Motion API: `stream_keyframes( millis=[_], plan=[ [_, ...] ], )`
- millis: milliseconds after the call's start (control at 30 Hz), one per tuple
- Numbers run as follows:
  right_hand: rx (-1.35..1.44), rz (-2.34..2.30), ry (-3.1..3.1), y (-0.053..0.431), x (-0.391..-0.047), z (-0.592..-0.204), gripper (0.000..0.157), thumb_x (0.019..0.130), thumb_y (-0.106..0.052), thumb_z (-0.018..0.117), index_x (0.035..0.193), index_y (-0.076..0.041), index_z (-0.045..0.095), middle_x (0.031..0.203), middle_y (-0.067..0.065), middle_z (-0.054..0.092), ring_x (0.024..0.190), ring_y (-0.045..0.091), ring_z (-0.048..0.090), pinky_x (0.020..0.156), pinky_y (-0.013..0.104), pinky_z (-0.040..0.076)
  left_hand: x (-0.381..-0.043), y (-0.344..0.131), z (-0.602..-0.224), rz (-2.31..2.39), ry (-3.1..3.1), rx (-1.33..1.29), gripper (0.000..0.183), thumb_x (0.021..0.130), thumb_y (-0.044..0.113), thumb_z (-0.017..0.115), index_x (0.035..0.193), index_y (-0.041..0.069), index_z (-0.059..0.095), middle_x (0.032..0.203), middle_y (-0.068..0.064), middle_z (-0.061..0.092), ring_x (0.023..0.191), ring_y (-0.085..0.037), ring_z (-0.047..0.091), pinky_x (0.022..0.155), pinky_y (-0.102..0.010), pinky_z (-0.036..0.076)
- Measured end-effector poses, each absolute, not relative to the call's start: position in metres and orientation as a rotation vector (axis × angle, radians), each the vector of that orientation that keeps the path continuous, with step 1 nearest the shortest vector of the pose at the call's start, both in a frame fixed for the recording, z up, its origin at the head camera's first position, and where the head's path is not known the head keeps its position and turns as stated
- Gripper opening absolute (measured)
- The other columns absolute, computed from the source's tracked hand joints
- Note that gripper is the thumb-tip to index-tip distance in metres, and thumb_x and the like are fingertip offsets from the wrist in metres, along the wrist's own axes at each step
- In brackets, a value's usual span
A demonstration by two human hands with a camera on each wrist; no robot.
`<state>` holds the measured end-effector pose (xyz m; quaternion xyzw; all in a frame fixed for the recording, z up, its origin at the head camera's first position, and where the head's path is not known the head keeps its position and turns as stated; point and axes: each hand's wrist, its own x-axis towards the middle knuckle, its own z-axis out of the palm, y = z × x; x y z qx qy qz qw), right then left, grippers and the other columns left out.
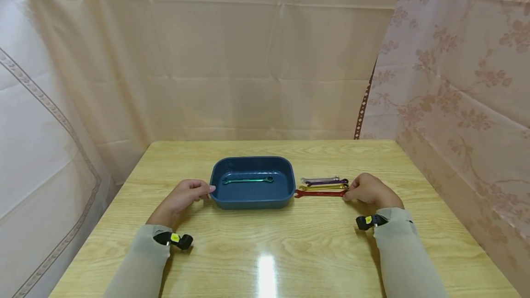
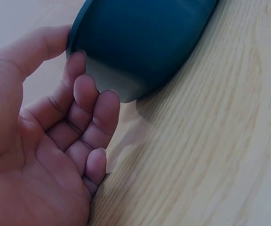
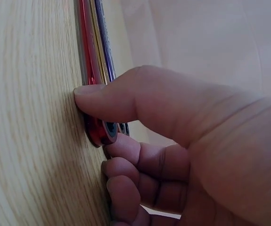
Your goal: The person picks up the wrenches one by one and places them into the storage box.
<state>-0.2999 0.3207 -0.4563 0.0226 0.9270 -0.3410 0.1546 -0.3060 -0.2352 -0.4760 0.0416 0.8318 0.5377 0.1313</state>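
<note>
A blue rectangular basin [image 1: 252,205] stands on the table with a green combination wrench [image 1: 247,180] lying across its floor. My left hand [image 1: 191,193] pinches the basin's left rim between thumb and fingers; the left wrist view shows the other fingertips curled against its outer wall. Right of the basin lies a red wrench [image 1: 319,193], its open end close beside the basin wall. My right hand [image 1: 368,190] has thumb and fingers around the red wrench's ring end. Behind the red one lie a gold wrench [image 1: 320,187], a purple wrench [image 1: 331,182] and a silver wrench [image 1: 319,179], roughly parallel.
The wood-grain table [image 1: 265,238] ends at a back edge in front of a beige curtain [image 1: 265,68]. Patterned cloth [image 1: 468,91] hangs along the right side, and white cloth [image 1: 37,118] hangs at the left. Both forearms wear black wrist cameras.
</note>
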Motion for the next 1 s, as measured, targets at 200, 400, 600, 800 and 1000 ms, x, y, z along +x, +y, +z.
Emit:
stream_keyframes(
  millis=[200,400,600,800,1000],
  plan=[
    [0.049,-0.934,2.68,0.3213,-0.3007,-0.457,0.026,0.082,-0.026,0.087,0.082,-0.006,0.071,0.074,0.001,0.056,0.07,0.019,0.048,0.061,0.033,0.04,-0.3068,-0.2354,-0.4767,1.556,2.416,0.125,0.037,0.096,0.047,0.073,0.093,0.01,0.074,0.095,-0.004,0.071,0.101,-0.024,0.059,0.088,-0.036,0.044],
    [0.065,-0.931,2.686,0.3216,-0.3013,-0.4574,0.028,0.081,-0.026,0.088,0.088,-0.005,0.071,0.081,0.003,0.06,0.075,0.02,0.05,0.063,0.033,0.04,-0.3081,-0.2359,-0.4779,1.547,2.413,0.111,0.037,0.096,0.047,0.071,0.095,0.01,0.074,0.099,-0.009,0.071,0.103,-0.024,0.057,0.088,-0.036,0.043],
    [0.109,-1.018,2.652,0.3229,-0.3005,-0.4584,0.028,0.081,-0.023,0.089,0.091,-0.005,0.07,0.081,0.003,0.058,0.073,0.02,0.047,0.062,0.034,0.039,-0.3078,-0.2353,-0.4774,1.541,2.41,0.111,0.038,0.096,0.048,0.071,0.096,0.01,0.074,0.099,-0.008,0.071,0.105,-0.024,0.057,0.089,-0.036,0.043],
    [0.117,-1.031,2.636,0.3214,-0.299,-0.456,0.027,0.082,-0.022,0.088,0.091,-0.005,0.069,0.08,0.003,0.057,0.071,0.019,0.047,0.062,0.034,0.04,-0.3075,-0.235,-0.4766,1.547,2.408,0.127,0.037,0.096,0.047,0.072,0.094,0.01,0.073,0.096,-0.005,0.071,0.103,-0.024,0.059,0.089,-0.036,0.043],
    [0.118,-1.084,2.619,0.3169,-0.2974,-0.451,0.031,0.082,-0.016,0.087,0.101,-0.003,0.065,0.092,0.007,0.061,0.081,0.021,0.05,0.068,0.034,0.042,-0.3075,-0.2352,-0.4763,1.552,2.401,0.12,0.037,0.096,0.047,0.072,0.093,0.01,0.074,0.096,-0.003,0.071,0.102,-0.023,0.058,0.088,-0.036,0.043]
  ],
)
